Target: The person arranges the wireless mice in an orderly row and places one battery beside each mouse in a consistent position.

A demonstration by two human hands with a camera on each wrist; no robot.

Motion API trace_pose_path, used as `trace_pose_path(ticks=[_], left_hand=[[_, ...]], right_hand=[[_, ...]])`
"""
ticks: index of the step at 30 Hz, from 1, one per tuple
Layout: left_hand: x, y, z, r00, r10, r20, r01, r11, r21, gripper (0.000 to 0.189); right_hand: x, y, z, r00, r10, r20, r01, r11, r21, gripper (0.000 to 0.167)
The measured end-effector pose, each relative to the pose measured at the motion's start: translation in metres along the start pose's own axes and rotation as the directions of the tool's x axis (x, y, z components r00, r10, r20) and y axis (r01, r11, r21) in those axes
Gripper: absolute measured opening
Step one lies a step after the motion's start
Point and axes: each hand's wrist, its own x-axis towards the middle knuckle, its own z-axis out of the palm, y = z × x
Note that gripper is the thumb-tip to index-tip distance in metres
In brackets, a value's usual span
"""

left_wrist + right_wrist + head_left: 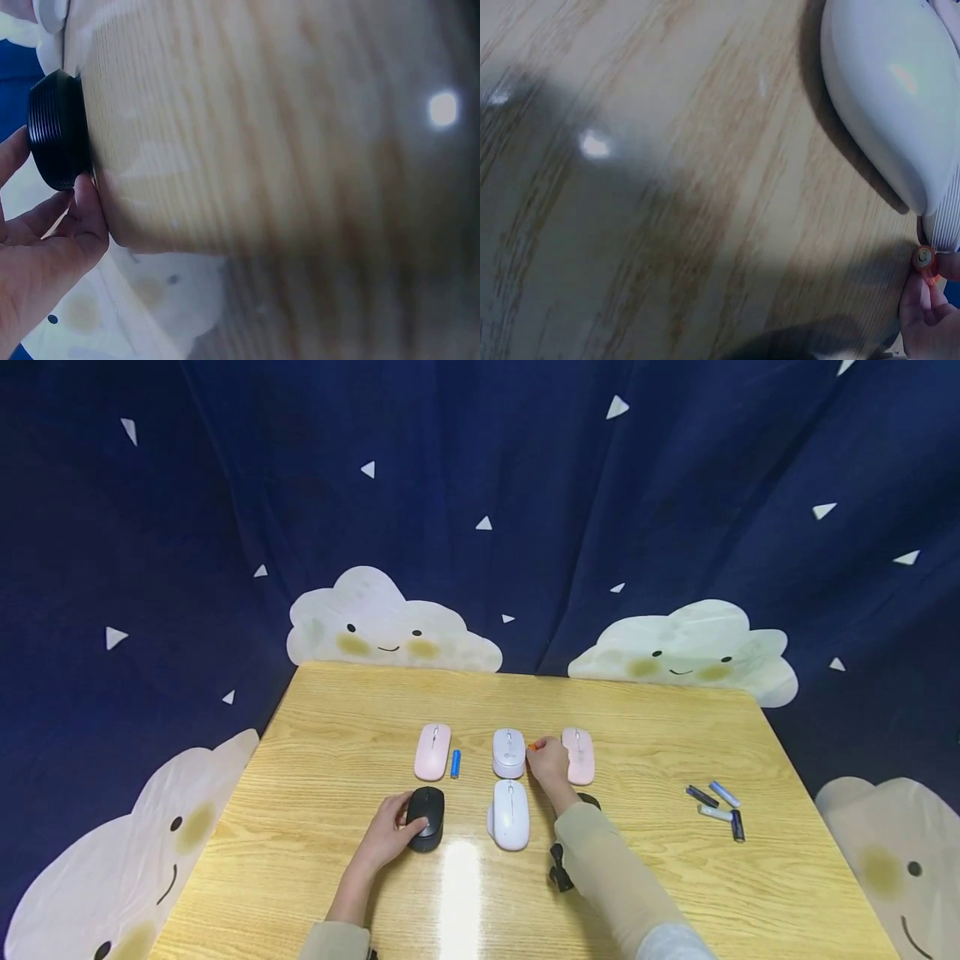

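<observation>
My left hand [386,835] holds a black computer mouse [425,822] on the table, thumb on one side and fingers on the other. In the left wrist view the ribbed side of this black mouse [56,131] faces the camera. My right hand [551,764] pinches an orange battery [924,259] between thumb and fingers; its end shows in the right wrist view. That battery is beside a pale lavender mouse [509,752]. A white mouse [512,814] lies just in front of the lavender one. A pink mouse [580,758] is right of my right hand.
Another pink mouse [432,752] lies at the left, with a blue battery [455,764] next to it. Several loose batteries [715,813] lie together on the right of the wooden table [337,718]. A dark object [588,800] is partly hidden by my right forearm. A cloud-patterned curtain [450,443] hangs behind.
</observation>
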Motion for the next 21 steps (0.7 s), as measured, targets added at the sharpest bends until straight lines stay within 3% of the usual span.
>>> trace_pose_path(ticks=[21], left_hand=[[0.0003, -0.0011, 0.0011, 1.0, 0.022, -0.014, -0.022, 1.0, -0.011, 0.055]], right_hand=[[0.0008, 0.0023, 0.0015, 0.999, -0.036, -0.008, 0.036, 0.999, -0.025, 0.018]])
